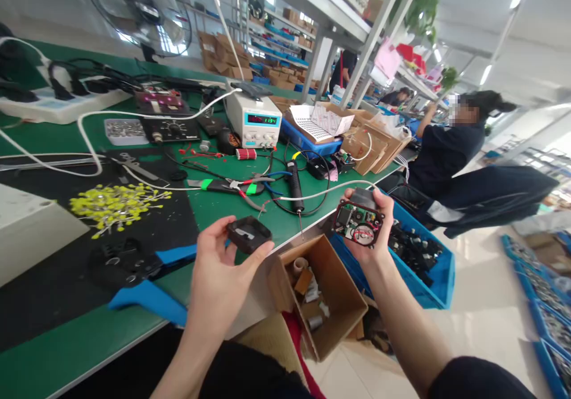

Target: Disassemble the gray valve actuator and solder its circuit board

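Note:
Between the thumb and fingers of my left hand [227, 262] is a black plastic cover [250, 234], its hollow inside facing up. My right hand [377, 238] grips a black housing [359, 217] whose open side faces me, showing a green circuit board, thin red wires and a round silvery part. Cover and housing are apart, both held above the bench's front edge. On the bench beyond them lie red-handled cutters [247, 194] and a black soldering iron [294, 185]. A blue-handled crimping tool [147, 268] lies left of my left hand.
An open cardboard box [325, 298] stands below my hands, beside a blue crate [423, 262] of black parts. A power supply [254, 119] and a pile of yellow-tipped pieces [113, 203] are on the green bench [44, 363]. A person [450, 137] sits at the right.

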The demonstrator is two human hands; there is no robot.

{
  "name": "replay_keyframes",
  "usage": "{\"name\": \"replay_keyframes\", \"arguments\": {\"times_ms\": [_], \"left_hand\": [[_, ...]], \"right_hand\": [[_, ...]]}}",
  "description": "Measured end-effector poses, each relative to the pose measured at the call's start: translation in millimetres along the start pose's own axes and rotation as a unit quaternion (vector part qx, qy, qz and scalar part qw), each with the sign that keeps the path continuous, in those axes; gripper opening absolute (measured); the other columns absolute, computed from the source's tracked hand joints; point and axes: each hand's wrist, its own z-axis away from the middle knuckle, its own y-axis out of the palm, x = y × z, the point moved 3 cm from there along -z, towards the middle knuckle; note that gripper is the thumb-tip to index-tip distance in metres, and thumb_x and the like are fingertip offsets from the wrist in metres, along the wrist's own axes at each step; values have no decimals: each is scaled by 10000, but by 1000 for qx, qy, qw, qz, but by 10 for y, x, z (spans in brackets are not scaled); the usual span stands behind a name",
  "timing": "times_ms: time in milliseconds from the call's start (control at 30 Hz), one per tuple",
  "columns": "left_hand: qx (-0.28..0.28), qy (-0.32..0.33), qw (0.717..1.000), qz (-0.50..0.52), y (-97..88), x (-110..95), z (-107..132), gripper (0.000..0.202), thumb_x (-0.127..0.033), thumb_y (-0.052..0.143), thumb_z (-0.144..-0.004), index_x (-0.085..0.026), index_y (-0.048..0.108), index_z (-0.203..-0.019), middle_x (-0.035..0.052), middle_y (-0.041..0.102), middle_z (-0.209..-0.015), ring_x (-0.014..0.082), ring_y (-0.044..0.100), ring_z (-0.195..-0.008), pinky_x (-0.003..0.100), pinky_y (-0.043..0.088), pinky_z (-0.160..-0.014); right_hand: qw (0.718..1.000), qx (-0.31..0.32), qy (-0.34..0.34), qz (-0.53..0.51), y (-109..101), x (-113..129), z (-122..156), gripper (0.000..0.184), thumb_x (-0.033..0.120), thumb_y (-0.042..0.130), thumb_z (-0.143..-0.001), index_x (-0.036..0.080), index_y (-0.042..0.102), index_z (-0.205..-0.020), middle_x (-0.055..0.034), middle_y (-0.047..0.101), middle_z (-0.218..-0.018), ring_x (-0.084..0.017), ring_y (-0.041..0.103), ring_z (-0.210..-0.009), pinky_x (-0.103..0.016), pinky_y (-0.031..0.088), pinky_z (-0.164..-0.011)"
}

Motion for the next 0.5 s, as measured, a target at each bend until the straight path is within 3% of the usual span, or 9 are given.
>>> {"name": "replay_keyframes", "arguments": {"times_ms": [233,500], "left_hand": [[-11,-32,999,-9,-39,109,-58,783,-298,984,-589,-260,508,-1210,80,663,-1227,356,651,-1257,619,446,-1180],[-5,-28,995,-97,-46,203,-139,725,-355,976,-618,-268,563,-1208,54,718,-1131,363,718,-1117,615,511,-1107]], "right_hand": [[995,2,61,-84,-170,-42,49,434,570,682,-772,171,681,-941,-37,643,-781,-180,624,-666,-291,589,-590],[988,-10,75,-134,-295,-10,131,423,526,695,-789,149,663,-978,-45,657,-825,-161,616,-667,-249,567,-553]]}}
